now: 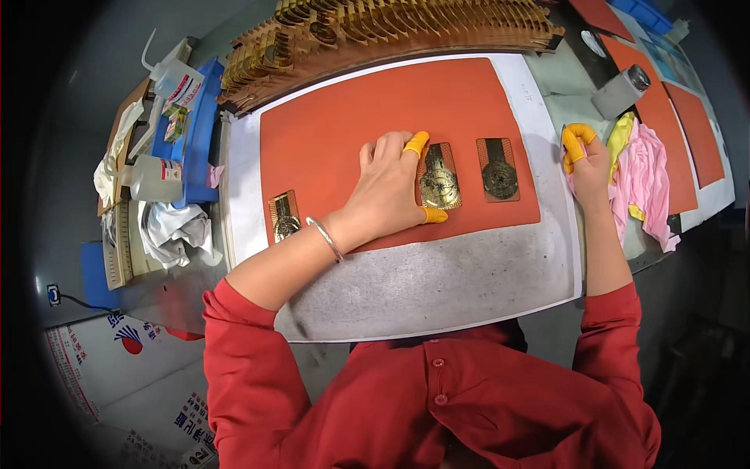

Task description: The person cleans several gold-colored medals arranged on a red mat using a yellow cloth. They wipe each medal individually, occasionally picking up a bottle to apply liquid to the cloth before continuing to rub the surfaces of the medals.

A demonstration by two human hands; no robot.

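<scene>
On the orange-red mat (pixel 336 117) lie three engraved gold-and-black metal plates. My left hand (pixel 383 184) spans the middle plate (pixel 440 178), with the yellow-capped index finger at its upper left corner and the yellow-capped thumb at its lower edge. To its right lies the second plate (pixel 498 170); the third plate (pixel 284 215) is left of my wrist. My right hand (pixel 587 160), also with yellow finger caps, is closed beside the pink cloth (pixel 647 176). A thin dark tip shows by its fingers; what they hold is too small to name.
A wooden rack (pixel 391 39) of similar metal pieces stands behind the mat. On the left are a blue tray (pixel 209 102), a squeeze bottle (pixel 173 82), another bottle (pixel 156 180) and white cloth (pixel 178 233). At right stands a capped bottle (pixel 619 94), near more orange-red sheets (pixel 695 129).
</scene>
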